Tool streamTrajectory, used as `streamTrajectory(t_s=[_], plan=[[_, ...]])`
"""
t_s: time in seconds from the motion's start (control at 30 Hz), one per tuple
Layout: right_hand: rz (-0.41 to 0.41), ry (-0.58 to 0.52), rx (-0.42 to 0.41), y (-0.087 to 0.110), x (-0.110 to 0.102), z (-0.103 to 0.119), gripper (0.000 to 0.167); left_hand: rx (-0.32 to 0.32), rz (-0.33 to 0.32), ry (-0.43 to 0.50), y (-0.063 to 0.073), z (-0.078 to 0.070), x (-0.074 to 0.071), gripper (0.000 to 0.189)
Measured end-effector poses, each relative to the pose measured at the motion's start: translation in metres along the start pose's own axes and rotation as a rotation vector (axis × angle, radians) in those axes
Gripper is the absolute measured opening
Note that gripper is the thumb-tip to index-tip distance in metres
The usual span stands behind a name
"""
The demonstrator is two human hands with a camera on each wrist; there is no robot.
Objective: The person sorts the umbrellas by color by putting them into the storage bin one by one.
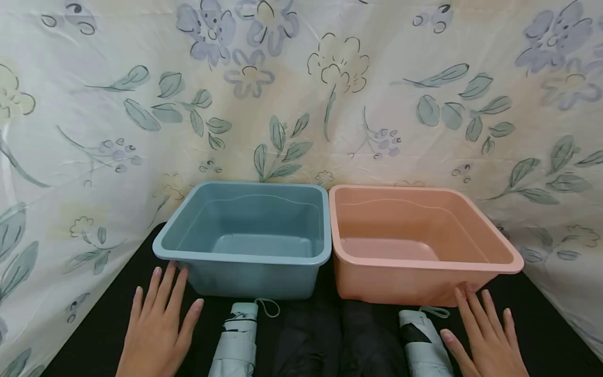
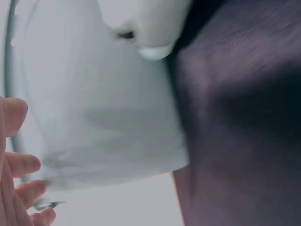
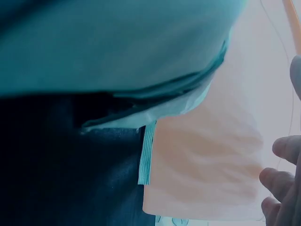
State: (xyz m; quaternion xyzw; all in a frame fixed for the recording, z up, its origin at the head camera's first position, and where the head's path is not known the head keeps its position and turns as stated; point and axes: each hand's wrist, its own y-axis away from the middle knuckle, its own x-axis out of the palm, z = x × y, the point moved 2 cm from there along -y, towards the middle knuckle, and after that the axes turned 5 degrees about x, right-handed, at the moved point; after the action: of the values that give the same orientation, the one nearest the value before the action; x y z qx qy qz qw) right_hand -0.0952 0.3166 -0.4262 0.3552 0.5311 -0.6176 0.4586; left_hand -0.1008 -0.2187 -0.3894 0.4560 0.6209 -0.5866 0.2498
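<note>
2 bare hands lie flat with fingers apart at the fronts of 2 tubs.
In the lower left of the head view, the left grip [image 1: 157, 327] has straight, spread fingers reaching the front of the blue tub [image 1: 254, 277]; in the lower right, the right grip [image 1: 487, 335] is likewise spread at the orange tub [image 1: 405, 280]. Whether the fingertips touch the tubs, I cannot tell. Just beside each thumb lies a pale folded umbrella: the left umbrella [image 1: 235, 340] and the right umbrella [image 1: 426, 343], both with a cord loop. Dark creased fabric [image 1: 308, 340] lies between them, bottom centre. The tubs stand side by side mid-frame on the black desk [image 1: 542, 324], before a floral cloth [image 1: 386, 31].
</note>
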Motion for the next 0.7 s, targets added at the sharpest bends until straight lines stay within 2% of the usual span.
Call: streamTrajectory(t_s=[0.1,0.37,0.57,0.7], plan=[[0.000,-0.017,0.003,0.001,0.001,-0.001,0.085,-0.052,-0.021,0.015,-0.007,0.003,-0.013,0.067],[0.047,-0.118,0.019,0.000,0.008,0.000,0.081,-0.278,-0.112,0.018,-0.026,0.013,-0.047,0.060],[0.035,-0.158,0.046,0.002,0.011,0.005,0.078,-0.318,-0.218,0.090,-0.041,0.022,-0.065,0.054],[0.124,-0.171,0.115,-0.001,0.011,0.008,0.081,-0.311,-0.270,0.193,-0.055,0.026,-0.069,0.054]])
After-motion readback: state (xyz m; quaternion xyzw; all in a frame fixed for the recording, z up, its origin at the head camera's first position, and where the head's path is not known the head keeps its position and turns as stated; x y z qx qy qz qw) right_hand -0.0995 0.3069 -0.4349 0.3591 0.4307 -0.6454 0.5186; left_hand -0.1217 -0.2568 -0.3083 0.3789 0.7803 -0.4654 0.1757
